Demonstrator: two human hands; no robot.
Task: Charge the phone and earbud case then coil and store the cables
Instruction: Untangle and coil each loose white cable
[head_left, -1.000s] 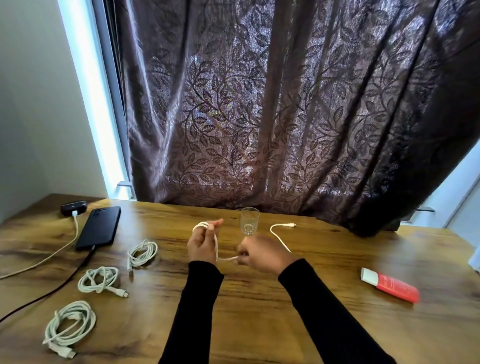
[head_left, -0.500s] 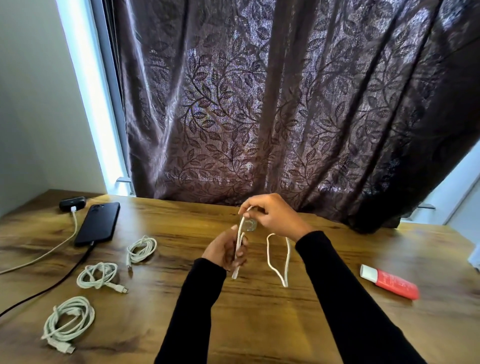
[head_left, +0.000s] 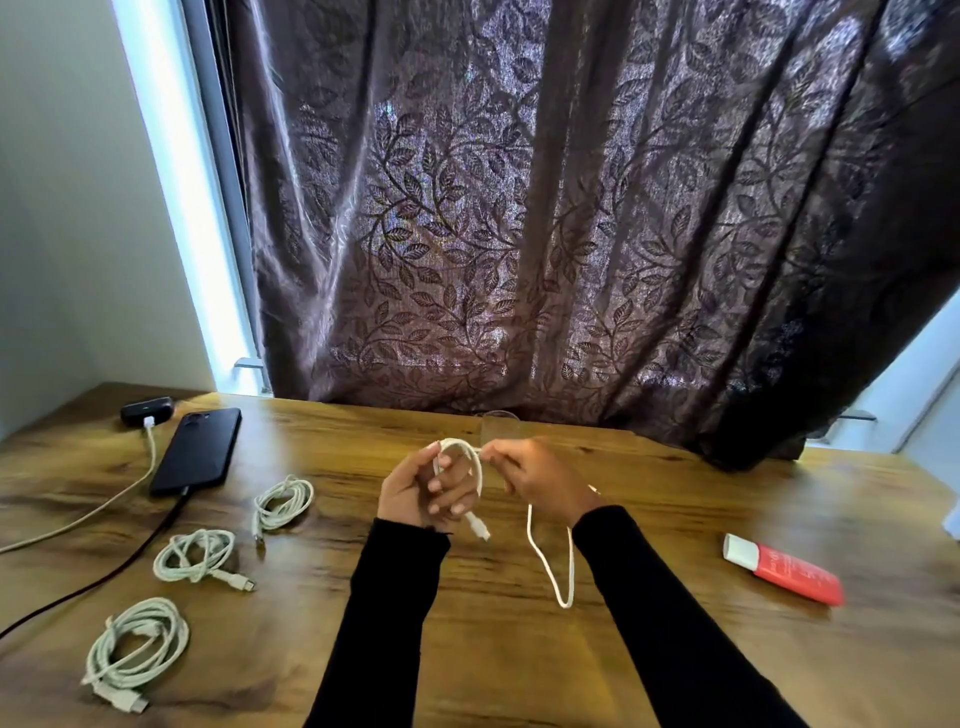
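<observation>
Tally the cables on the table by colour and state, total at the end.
White, coiled, lying on table: 3
White, being coiled in the hands: 1
White, plugged into earbud case: 1
Black, plugged into phone: 1
Total: 6

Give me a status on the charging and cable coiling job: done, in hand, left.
Done: the phone and earbud case each have a cable plugged in, and three coiled cables lie on the table.
In hand: the left hand holds the loops of a white cable while the right hand feeds it; a slack loop hangs uncoiled.
Left: finishing this coil and storing the cables.
</observation>
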